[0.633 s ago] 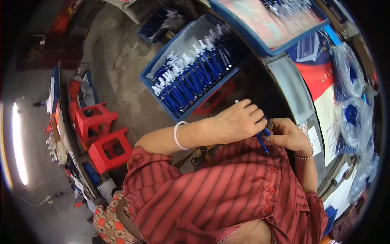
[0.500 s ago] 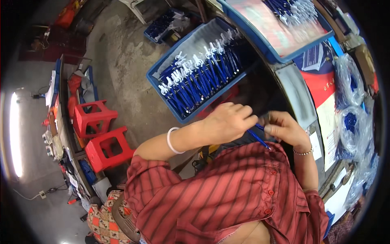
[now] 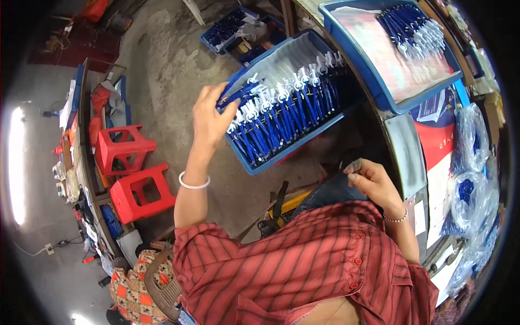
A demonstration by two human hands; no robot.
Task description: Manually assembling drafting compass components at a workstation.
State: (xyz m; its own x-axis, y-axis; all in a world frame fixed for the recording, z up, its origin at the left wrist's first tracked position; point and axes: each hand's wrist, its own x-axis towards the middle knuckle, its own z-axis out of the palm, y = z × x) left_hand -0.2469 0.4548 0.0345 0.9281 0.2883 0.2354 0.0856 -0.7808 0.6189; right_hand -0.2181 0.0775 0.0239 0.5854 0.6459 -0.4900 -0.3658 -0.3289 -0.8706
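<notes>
My left hand [image 3: 208,119] reaches over the left corner of a blue crate [image 3: 295,147]. Its thumb and fingers close around a slim blue pen-like stick [image 3: 225,101] at the end of the row; the fingers partly hide it. Many similar blue sticks with white tops [image 3: 281,119] stand leaning in rows inside the crate. In front of my body, above my dark trouser leg, my right hand [image 3: 371,181] is held in a pinch. Something greyish shows at its fingertips, too small to make out.
A blue tray [image 3: 387,100] with more blue sticks rests on the bench at right, near bagged blue pieces [image 3: 466,189]. Two red stools [image 3: 143,192] stand at left. Farther back on the floor is another blue bin [image 3: 219,46].
My left hand has left my right hand and moved forward and left to the crate. The blue stick that was between both hands is gone from there. My right hand stays near my lap.
</notes>
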